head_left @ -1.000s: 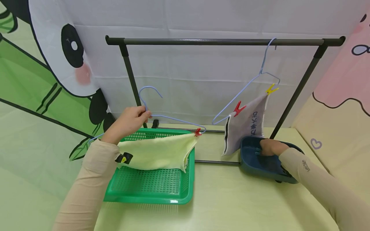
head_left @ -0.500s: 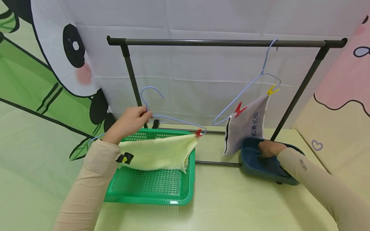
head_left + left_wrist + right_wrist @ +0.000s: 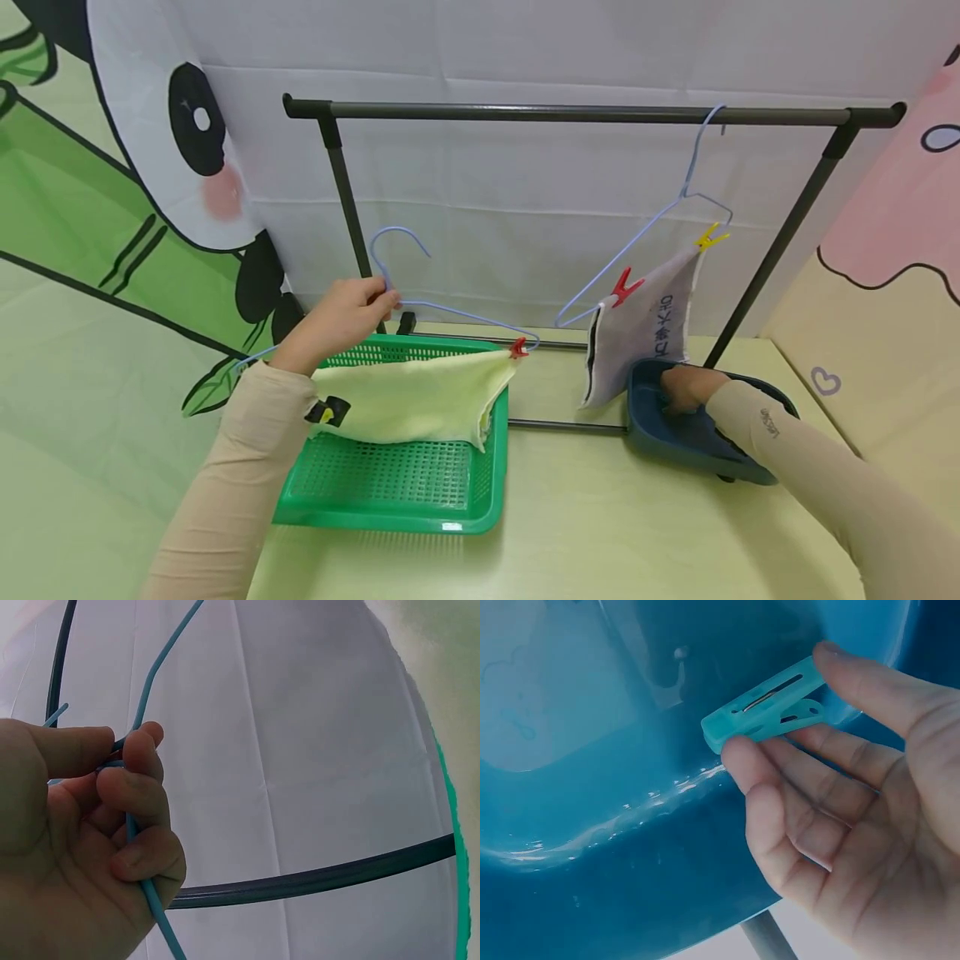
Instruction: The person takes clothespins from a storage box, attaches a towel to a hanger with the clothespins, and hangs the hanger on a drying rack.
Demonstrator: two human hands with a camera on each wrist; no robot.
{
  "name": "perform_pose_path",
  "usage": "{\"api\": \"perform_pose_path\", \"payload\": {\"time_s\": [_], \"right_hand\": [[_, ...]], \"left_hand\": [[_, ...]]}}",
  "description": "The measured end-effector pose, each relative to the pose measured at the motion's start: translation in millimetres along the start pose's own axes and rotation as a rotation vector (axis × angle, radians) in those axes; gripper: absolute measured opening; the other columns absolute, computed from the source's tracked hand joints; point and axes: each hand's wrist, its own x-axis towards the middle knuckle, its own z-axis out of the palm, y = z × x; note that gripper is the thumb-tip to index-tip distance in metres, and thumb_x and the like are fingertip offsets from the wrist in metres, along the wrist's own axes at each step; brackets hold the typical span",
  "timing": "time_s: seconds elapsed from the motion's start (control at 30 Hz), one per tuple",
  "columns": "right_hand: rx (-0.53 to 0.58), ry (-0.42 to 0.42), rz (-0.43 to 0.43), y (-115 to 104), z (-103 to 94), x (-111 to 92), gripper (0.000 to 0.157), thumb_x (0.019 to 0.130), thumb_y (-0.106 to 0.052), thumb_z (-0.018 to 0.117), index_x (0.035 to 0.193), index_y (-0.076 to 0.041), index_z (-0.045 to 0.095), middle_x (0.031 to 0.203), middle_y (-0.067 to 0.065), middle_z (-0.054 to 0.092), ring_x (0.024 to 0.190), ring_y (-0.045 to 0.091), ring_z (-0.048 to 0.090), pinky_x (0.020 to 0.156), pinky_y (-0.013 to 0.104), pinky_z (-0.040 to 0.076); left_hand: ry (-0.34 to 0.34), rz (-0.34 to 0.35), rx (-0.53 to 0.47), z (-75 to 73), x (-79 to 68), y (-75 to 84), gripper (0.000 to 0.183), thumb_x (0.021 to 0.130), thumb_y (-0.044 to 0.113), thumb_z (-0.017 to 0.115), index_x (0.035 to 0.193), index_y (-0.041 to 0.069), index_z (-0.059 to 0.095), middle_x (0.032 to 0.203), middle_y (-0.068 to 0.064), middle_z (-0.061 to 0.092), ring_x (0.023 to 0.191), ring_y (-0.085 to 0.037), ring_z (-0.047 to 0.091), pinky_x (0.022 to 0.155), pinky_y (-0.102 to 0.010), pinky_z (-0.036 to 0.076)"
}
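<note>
White cloth (image 3: 487, 50) backed the rack (image 3: 525, 112). Left hand (image 3: 337, 321), fingers curled, gripped a hanger (image 3: 147, 694); a red clip (image 3: 518, 348) held the yellow towel (image 3: 412, 400) on it, over the basket (image 3: 390, 527). Right hand (image 3: 690, 387), inside the basin (image 3: 667, 456), pinched a teal clip (image 3: 759, 714). Rack bars (image 3: 566, 427) crossed the tabletop (image 3: 570, 517) between; a grey towel (image 3: 645, 325) hung beside the basin.

A dark clothes rack (image 3: 570, 114) stands on the pale yellow-green tabletop (image 3: 585, 533), a blue hanger (image 3: 619, 255) hooked over its top toward the right; a grey lettered cloth (image 3: 636, 327) hangs from it by a red clothespin (image 3: 626, 287) and a yellow clothespin (image 3: 709, 239). Behind is a white backdrop (image 3: 487, 183), with a cartoon panda face (image 3: 153, 117) and green bamboo (image 3: 75, 200) at left, a pink cartoon figure (image 3: 892, 208) at right
</note>
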Motion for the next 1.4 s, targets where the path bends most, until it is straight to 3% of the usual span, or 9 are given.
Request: {"api": "perform_pose_path", "payload": {"time_s": [0.53, 0.83, 1.17, 1.4], "right_hand": [[-0.015, 0.036, 0.016, -4, 1.4, 9, 0.019, 0.075, -0.015, 0.074, 0.07, -0.011, 0.056, 0.066, -0.001, 0.055, 0.059, 0.016, 0.051, 0.055, 0.032, 0.043], [0.002, 0.022, 0.04, -4, 1.7, 10, 0.017, 0.078, -0.012, 0.07, 0.068, -0.011, 0.056, 0.065, 0.0, 0.055, 0.057, 0.016, 0.051, 0.054, 0.03, 0.042], [0.049, 0.005, -0.009, -2, 0.9, 5, 0.023, 0.085, -0.017, 0.066, 0.064, -0.011, 0.057, 0.057, -0.002, 0.053, 0.051, 0.012, 0.048, 0.05, 0.028, 0.039], [0.083, 0.014, -0.034, -4, -4.7, -2, 0.021, 0.089, -0.019, 0.065, 0.071, -0.009, 0.058, 0.061, -0.001, 0.053, 0.054, 0.013, 0.049, 0.051, 0.028, 0.04]], "left_hand": [[-0.019, -0.011, 0.003, 0.0, 1.4, 1.1, 0.031, 0.103, 0.026, 0.04, 0.091, 0.005, 0.058, 0.086, -0.011, 0.06, 0.063, -0.022, 0.049, 0.057, -0.035, 0.041], [-0.025, 0.0, 0.002, 0.6, 0.8, 1.1, 0.028, 0.102, 0.025, 0.043, 0.087, 0.005, 0.057, 0.079, -0.009, 0.058, 0.059, -0.022, 0.046, 0.054, -0.033, 0.039], [-0.029, 0.007, -0.008, -0.7, -2.2, 2.7, 0.029, 0.102, 0.025, 0.042, 0.084, 0.006, 0.055, 0.078, -0.009, 0.057, 0.055, -0.021, 0.043, 0.052, -0.032, 0.038], [-0.024, 0.008, 0.004, -1.1, -2.2, 5.4, 0.029, 0.102, 0.025, 0.043, 0.085, 0.006, 0.055, 0.077, -0.008, 0.057, 0.056, -0.021, 0.044, 0.052, -0.033, 0.039]]}}
